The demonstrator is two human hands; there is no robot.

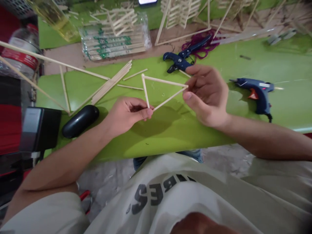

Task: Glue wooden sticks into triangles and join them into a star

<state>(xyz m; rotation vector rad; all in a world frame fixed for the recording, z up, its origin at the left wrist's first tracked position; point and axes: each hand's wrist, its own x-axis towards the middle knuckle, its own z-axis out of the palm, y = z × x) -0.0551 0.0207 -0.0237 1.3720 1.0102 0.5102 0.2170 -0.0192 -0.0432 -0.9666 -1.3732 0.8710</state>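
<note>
A small triangle of thin wooden sticks [165, 80] is held up over the green table [156, 136]. My left hand [129, 113] pinches its lower left corner between thumb and fingers. At the right corner, my right hand [207, 94] has its thumb and fingertips closed on the joint. Just behind the triangle lie two short loose sticks [130, 87] and a bundle of longer sticks [112, 83]. A blue cutter [179, 60] rests beyond my right hand, and a blue glue gun [258, 91] lies on its side to the right.
A black oval case [81, 121] and a dark box-shaped device [40, 130] sit at the left, near a larger stick frame [64, 87]. Packaged sticks [114, 45] lie at the back, with purple string [202, 48] and stick structures [180, 14] to their right.
</note>
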